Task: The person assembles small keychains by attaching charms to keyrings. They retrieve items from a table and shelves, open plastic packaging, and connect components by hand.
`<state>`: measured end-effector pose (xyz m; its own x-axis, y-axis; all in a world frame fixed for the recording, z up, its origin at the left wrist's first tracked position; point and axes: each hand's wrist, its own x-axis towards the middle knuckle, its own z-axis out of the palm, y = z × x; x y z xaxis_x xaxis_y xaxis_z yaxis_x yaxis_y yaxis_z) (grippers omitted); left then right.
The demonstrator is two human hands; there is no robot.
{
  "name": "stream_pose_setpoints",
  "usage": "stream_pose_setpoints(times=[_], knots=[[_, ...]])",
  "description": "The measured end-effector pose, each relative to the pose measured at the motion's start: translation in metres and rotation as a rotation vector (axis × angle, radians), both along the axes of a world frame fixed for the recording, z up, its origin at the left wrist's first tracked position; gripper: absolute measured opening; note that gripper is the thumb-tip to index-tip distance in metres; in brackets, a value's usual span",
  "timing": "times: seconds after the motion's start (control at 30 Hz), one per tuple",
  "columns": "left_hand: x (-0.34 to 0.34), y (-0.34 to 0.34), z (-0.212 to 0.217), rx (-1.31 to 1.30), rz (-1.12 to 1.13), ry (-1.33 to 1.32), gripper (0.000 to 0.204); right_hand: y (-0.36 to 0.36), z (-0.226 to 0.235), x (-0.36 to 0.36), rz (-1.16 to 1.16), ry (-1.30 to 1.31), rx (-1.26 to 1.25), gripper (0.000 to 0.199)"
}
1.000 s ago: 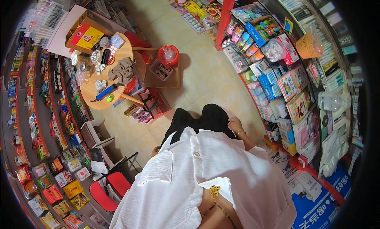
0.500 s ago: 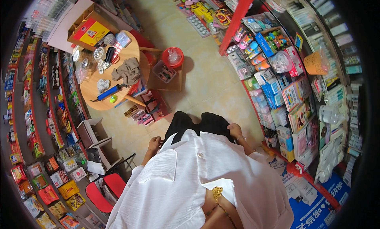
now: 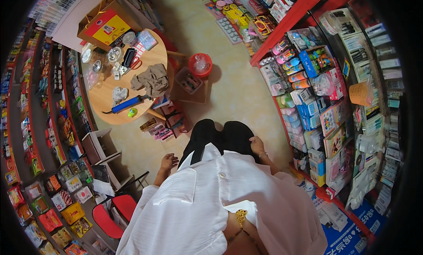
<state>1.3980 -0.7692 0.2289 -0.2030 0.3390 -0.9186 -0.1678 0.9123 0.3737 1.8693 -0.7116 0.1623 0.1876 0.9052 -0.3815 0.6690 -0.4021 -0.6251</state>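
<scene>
My left hand point(image 3: 168, 161) hangs beside my left leg, its fingers slightly apart and nothing in them. On the other side, my right hand point(image 3: 257, 145) lies against the thigh of my black trousers point(image 3: 240, 136); its fingers are curled inward, with no object visible in them. A bracelet point(image 3: 264, 155) circles the right wrist. Ahead on the left stands a round wooden table point(image 3: 105, 96), out of reach of both hands. On it lie a blue hand pump point(image 3: 127, 104), a crumpled brown cloth point(image 3: 152, 80), red-handled scissors point(image 3: 136, 63) and a cardboard gift box point(image 3: 108, 23).
Shelves of stationery and toys point(image 3: 304, 100) line my right. Snack shelves point(image 3: 61, 206) run along the left, near a red folding chair point(image 3: 108, 219). Beside the table are a red bowl point(image 3: 200, 72) and a clear bin point(image 3: 188, 81). Tiled floor point(image 3: 238, 94) runs between.
The view has shifted slightly, and the right-hand shelves appear farther right. My left hand has swung a little away from the leg, with its fingers spreading. My right hand stays at the thigh.
</scene>
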Motion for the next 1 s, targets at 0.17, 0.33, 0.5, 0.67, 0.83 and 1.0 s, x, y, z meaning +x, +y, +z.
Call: stream_pose_setpoints(times=[0.17, 0.33, 0.5, 0.67, 0.83, 1.0], knots=[[-0.003, 0.019, -0.008, -0.070, 0.114, -0.028, 0.031, 0.041, 0.004, 0.005, -0.004, 0.041, -0.223, 0.020], [0.028, 0.038, -0.004, 0.048, 0.207, -0.039, 0.031, 0.085, -0.025, 0.019, 0.213, 0.020, -0.268, 0.016], [0.077, 0.007, -0.044, 0.265, 0.229, -0.032, 0.022, 0.189, -0.022, -0.004, 0.259, 0.056, -0.331, 0.015], [0.131, 0.029, -0.044, 0.164, 0.302, -0.102, 0.023, 0.284, -0.032, -0.036, 0.198, 0.311, -0.512, 0.016], [0.150, 0.111, -0.047, -0.045, 0.360, -0.212, 0.031, 0.325, -0.071, -0.063, 0.335, 0.330, -0.523, 0.022], [0.152, 0.185, -0.148, -0.038, 0.305, -0.214, 0.041, 0.350, -0.171, -0.086, 0.242, 0.375, -0.639, 0.039]])
